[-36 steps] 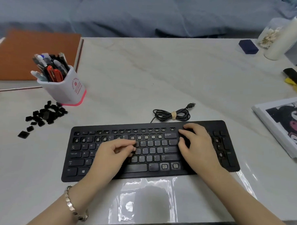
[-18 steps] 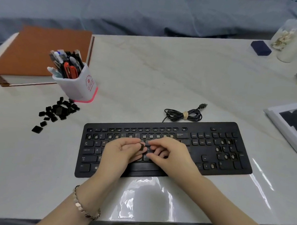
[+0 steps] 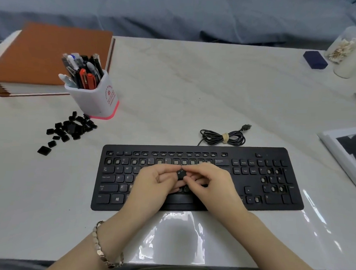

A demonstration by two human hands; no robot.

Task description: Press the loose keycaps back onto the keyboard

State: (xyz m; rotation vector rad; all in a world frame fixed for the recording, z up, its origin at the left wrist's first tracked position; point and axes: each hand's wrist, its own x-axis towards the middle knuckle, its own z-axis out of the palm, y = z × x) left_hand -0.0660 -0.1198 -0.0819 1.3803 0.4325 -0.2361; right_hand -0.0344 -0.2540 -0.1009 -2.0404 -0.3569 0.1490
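A black keyboard (image 3: 271, 198) lies on the white table in front of me, with many bare key sockets along its top rows and on the number pad. Above its middle, my left hand (image 3: 153, 186) and my right hand (image 3: 209, 184) meet and pinch one black keycap (image 3: 181, 174) between their fingertips. The keycap is tilted and shows a printed mark. A heap of loose black keycaps (image 3: 69, 129) lies on the table to the left, beyond the keyboard's corner.
A white pen cup (image 3: 93, 95) full of pens stands behind the keycap heap. A brown binder (image 3: 46, 53) lies at the back left. The coiled USB cable (image 3: 223, 137) sits behind the keyboard. A picture book (image 3: 346, 152) is at the right edge.
My right hand has moved from the keyboard's right side to its middle and joined my left hand on one keycap. The view has shifted, so everything sits further right.
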